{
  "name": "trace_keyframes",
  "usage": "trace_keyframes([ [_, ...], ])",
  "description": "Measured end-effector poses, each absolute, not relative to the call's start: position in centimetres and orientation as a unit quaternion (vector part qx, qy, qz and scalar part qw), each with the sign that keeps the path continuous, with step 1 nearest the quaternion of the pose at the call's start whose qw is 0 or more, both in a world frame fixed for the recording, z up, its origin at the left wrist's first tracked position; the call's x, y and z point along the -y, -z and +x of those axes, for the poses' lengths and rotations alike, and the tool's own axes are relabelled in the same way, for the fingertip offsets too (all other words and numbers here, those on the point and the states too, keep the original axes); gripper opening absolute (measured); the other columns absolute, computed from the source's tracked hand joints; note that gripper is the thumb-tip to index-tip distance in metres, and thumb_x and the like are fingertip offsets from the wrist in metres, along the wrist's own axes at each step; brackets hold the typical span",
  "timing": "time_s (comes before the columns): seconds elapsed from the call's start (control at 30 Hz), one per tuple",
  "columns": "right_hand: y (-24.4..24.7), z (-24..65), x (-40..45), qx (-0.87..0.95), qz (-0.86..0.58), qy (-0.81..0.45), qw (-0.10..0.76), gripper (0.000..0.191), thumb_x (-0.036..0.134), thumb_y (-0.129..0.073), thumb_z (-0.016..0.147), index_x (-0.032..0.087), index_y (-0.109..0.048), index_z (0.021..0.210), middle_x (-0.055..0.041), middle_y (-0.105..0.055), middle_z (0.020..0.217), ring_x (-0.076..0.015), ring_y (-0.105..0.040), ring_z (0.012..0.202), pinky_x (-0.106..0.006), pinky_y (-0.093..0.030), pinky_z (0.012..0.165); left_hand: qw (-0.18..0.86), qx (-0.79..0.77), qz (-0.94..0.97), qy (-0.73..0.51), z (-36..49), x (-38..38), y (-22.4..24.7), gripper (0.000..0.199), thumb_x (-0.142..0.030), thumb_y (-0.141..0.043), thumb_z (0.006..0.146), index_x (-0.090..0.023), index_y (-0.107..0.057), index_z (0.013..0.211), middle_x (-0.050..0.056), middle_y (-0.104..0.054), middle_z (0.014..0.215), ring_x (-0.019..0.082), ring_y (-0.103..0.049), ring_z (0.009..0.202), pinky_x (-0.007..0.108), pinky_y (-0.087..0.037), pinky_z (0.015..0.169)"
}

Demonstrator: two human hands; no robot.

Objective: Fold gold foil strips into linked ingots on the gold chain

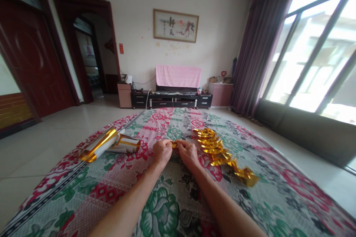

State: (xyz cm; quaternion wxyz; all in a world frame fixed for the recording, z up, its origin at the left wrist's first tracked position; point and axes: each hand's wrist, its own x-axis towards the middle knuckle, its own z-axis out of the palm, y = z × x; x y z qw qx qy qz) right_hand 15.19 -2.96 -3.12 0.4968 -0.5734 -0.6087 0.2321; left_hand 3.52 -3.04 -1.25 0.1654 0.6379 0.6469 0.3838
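Over the middle of the cloth-covered table, my left hand (pixel 162 152) and my right hand (pixel 188 152) are close together. Between them is a small piece of gold foil paper (pixel 174 144), pinched by the fingers of both. Most of that piece is hidden behind my fingers. To the right of my right hand lies a row of folded gold foil pieces (pixel 213 146), overlapping one another, with the nearest one (pixel 247 177) toward me. Left of my left hand rest a rolled gold-and-white foil sheet (pixel 100 145) and another curled sheet (pixel 128 144) against it.
A flowered cloth (pixel 116 192) covers the rounded table. Beyond it stand a low black cabinet (pixel 164 103) and a screen under a pink cloth (pixel 178 76). Windows and a purple curtain (pixel 253 44) are at right, a red door (pixel 30 52) at left.
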Motion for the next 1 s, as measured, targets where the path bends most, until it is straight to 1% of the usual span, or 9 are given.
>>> trace_keyframes([
  [0.1,3.27,15.19,2.92,0.598,-0.577,-0.238,0.504,0.034,0.033,-0.044,0.075,0.019,-0.072,0.09,-0.0028,-0.07,0.067,-0.0175,-0.064,0.064,-0.023,-0.049,0.059,0.166,-0.64,0.646,-0.38,3.42,2.78,1.27,0.029,-0.019,-0.046,0.078,-0.019,-0.069,0.095,0.004,-0.07,0.094,0.014,-0.063,0.088,0.02,-0.046,0.077],
  [0.23,3.62,15.32,2.56,0.577,-0.58,-0.249,0.519,0.036,0.035,-0.044,0.076,0.018,-0.071,0.092,-0.0018,-0.068,0.062,-0.0158,-0.063,0.058,-0.022,-0.049,0.057,0.167,-0.623,0.66,-0.385,3.43,2.75,1.24,0.029,-0.019,-0.046,0.078,-0.02,-0.069,0.097,0.004,-0.07,0.094,0.014,-0.064,0.088,0.019,-0.046,0.081],
  [0.37,3.82,15.38,2.25,0.567,-0.581,-0.252,0.526,0.036,0.035,-0.045,0.075,0.018,-0.071,0.092,-0.0023,-0.068,0.064,-0.0161,-0.064,0.062,-0.022,-0.049,0.059,0.183,-0.618,0.655,-0.394,3.56,2.78,1.41,0.029,-0.019,-0.047,0.077,-0.02,-0.069,0.096,0.004,-0.07,0.093,0.014,-0.064,0.088,0.021,-0.047,0.079],
  [0.47,3.85,15.41,2.19,0.564,-0.584,-0.258,0.524,0.036,0.035,-0.045,0.075,0.018,-0.071,0.093,-0.0028,-0.069,0.065,-0.0166,-0.064,0.061,-0.024,-0.049,0.06,0.189,-0.62,0.653,-0.391,3.64,2.77,1.52,0.029,-0.019,-0.047,0.077,-0.02,-0.069,0.096,0.004,-0.07,0.095,0.015,-0.063,0.09,0.021,-0.047,0.079],
  [0.63,3.66,15.38,2.5,0.585,-0.579,-0.23,0.518,0.035,0.035,-0.045,0.075,0.019,-0.071,0.092,-0.0025,-0.071,0.075,-0.0179,-0.065,0.069,-0.023,-0.049,0.062,0.188,-0.629,0.643,-0.394,3.6,2.84,1.41,0.029,-0.019,-0.047,0.077,-0.018,-0.069,0.097,0.006,-0.07,0.094,0.015,-0.064,0.088,0.022,-0.047,0.08],
  [0.8,3.09,15.27,2.96,0.592,-0.584,-0.232,0.504,0.034,0.034,-0.045,0.075,0.019,-0.072,0.09,-0.0021,-0.07,0.067,-0.0182,-0.065,0.067,-0.023,-0.049,0.06,0.194,-0.631,0.638,-0.396,3.6,2.83,1.45,0.03,-0.019,-0.047,0.078,-0.019,-0.068,0.098,0.005,-0.07,0.094,0.015,-0.064,0.088,0.022,-0.047,0.081],
  [1.0,3.17,15.3,2.84,0.593,-0.58,-0.234,0.507,0.035,0.033,-0.045,0.075,0.019,-0.071,0.092,-0.0028,-0.071,0.072,-0.0177,-0.065,0.067,-0.022,-0.048,0.059,0.187,-0.632,0.639,-0.398,3.53,2.7,1.69,0.029,-0.019,-0.047,0.077,-0.019,-0.069,0.096,0.005,-0.07,0.094,0.015,-0.064,0.089,0.022,-0.047,0.08],
])
